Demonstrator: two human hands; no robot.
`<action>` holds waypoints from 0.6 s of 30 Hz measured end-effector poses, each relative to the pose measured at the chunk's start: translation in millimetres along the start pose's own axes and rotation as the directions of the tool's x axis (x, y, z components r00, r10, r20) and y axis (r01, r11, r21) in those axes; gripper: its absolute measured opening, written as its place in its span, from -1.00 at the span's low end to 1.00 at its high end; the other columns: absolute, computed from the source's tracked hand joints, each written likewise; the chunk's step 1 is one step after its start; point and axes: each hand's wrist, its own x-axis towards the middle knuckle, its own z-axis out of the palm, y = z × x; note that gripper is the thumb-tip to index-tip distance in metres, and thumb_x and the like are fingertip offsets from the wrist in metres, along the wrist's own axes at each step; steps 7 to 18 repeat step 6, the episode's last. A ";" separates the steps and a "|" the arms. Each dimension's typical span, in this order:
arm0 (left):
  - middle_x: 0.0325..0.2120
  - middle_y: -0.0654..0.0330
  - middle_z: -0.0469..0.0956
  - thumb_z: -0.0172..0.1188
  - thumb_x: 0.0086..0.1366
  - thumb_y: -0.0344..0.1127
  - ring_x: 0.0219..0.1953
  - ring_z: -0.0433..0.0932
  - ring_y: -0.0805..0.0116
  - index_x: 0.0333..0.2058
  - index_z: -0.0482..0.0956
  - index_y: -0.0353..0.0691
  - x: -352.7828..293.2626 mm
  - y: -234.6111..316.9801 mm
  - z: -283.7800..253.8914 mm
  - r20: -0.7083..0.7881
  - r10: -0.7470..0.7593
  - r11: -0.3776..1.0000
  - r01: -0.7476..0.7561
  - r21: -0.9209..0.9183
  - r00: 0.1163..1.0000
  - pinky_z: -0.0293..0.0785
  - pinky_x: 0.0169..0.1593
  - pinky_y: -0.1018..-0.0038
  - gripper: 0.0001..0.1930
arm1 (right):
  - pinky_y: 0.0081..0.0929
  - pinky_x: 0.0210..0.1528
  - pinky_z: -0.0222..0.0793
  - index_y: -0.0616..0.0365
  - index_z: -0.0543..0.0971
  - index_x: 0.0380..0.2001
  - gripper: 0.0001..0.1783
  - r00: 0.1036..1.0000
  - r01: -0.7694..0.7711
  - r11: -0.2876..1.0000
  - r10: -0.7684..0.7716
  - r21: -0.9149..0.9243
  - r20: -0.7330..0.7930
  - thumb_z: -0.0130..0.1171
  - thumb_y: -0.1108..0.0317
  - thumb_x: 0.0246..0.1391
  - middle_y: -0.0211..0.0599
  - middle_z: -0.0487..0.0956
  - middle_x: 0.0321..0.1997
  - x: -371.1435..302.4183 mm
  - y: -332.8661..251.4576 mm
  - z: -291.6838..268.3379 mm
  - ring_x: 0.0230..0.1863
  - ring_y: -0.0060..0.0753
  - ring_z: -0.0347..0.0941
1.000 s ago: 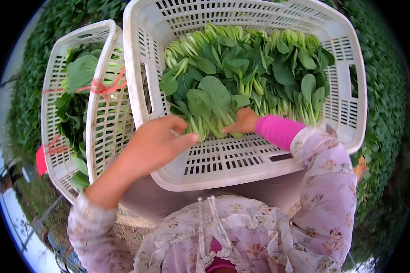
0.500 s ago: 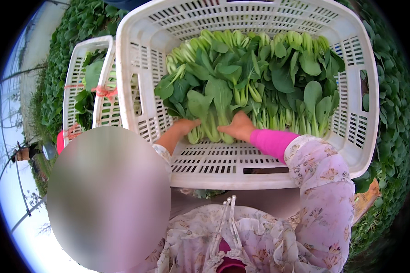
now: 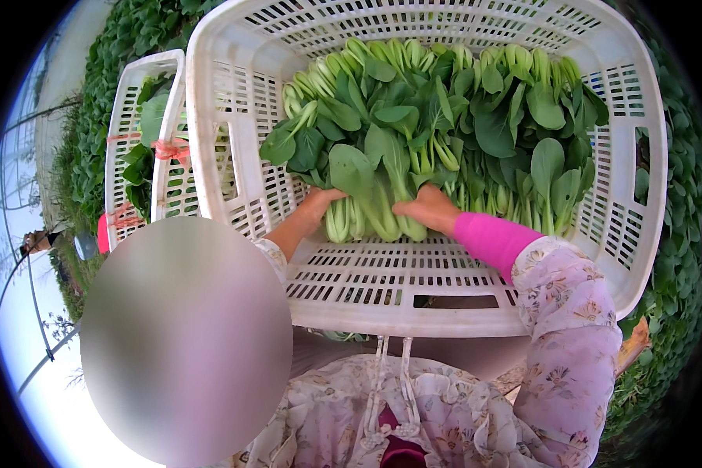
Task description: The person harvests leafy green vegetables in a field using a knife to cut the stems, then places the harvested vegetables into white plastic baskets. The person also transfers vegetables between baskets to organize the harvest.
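- Two hands in the big white crate (image 3: 234, 156), both at the stalk ends of the near bunch of greens (image 3: 378, 195).
- L hand (image 3: 320, 204): pressed against the pale stalks from the left; fingers mostly hidden under leaves, so can't tell if spread or curled.
- R hand (image 3: 427, 209): lies over the stalk bases from the right, fingers together & cupped on the bunch, pink cuff (image 3: 493, 240) just behind it.
- Greens: in the far half of the crate, leafy tops away from the person, stalks toward them; near strip of crate floor bare.
- Step, as I judge it: settling this bunch into the row – squeezing & lining up its stalk ends w/ the neighbours.
- Next move prob. calls for even pressure from both sides so stalks stay flush, light touch so leaves don't bruise or snap, then lifting off w/o dragging stems back.
- Second smaller crate (image 3: 136, 140) just to the left, also w/ greens, pink tie (image 3: 168, 150) on its rim; leafy crop on the ground around both.
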 end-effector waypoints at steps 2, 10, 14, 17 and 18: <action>-0.10 0.06 0.46 0.15 0.09 -0.10 -0.08 0.46 0.25 0.04 0.31 -0.29 -1.3 3.2 1.2 0.064 -0.073 0.997 0.073 0.010 0.995 0.33 0.05 0.33 -0.42 | -0.34 -0.04 0.31 0.35 0.55 -0.27 -0.34 0.998 -0.051 0.998 0.052 0.034 -0.027 0.18 -0.10 -0.25 0.08 0.53 -0.20 -5.5 -4.3 -4.4 -0.15 -0.03 0.47; -0.05 0.09 0.45 0.17 0.09 0.03 -0.02 0.44 0.23 0.10 0.26 -0.28 1.6 3.2 1.0 0.208 -0.175 0.983 0.183 -0.021 0.962 0.27 0.11 0.34 -0.31 | -0.34 -0.04 0.31 0.26 0.56 -0.22 -0.37 0.998 -0.059 0.998 0.059 0.013 0.031 0.15 -0.13 -0.15 0.06 0.53 -0.18 -16.9 -22.2 -5.0 -0.14 -0.07 0.48; -0.05 0.09 0.45 0.17 0.09 0.03 -0.02 0.44 0.23 0.10 0.26 -0.28 1.6 3.2 1.0 0.208 -0.175 0.983 0.183 -0.021 0.962 0.27 0.11 0.34 -0.31 | -0.34 -0.04 0.31 0.26 0.56 -0.22 -0.37 0.998 -0.059 0.998 0.059 0.013 0.031 0.15 -0.13 -0.15 0.06 0.53 -0.18 -16.9 -22.2 -5.0 -0.14 -0.07 0.48; -0.05 0.09 0.45 0.17 0.09 0.03 -0.02 0.44 0.23 0.10 0.26 -0.28 1.6 3.2 1.0 0.208 -0.175 0.983 0.183 -0.021 0.962 0.27 0.11 0.34 -0.31 | -0.34 -0.04 0.31 0.26 0.56 -0.22 -0.37 0.998 -0.059 0.998 0.059 0.013 0.031 0.15 -0.13 -0.15 0.06 0.53 -0.18 -16.9 -22.2 -5.0 -0.14 -0.07 0.48; -0.05 0.09 0.45 0.17 0.09 0.03 -0.02 0.44 0.23 0.10 0.26 -0.28 1.6 3.2 1.0 0.208 -0.175 0.983 0.183 -0.021 0.962 0.27 0.11 0.34 -0.31 | -0.34 -0.04 0.31 0.26 0.56 -0.22 -0.37 0.998 -0.059 0.998 0.059 0.013 0.031 0.15 -0.13 -0.15 0.06 0.53 -0.18 -16.9 -22.2 -5.0 -0.14 -0.07 0.48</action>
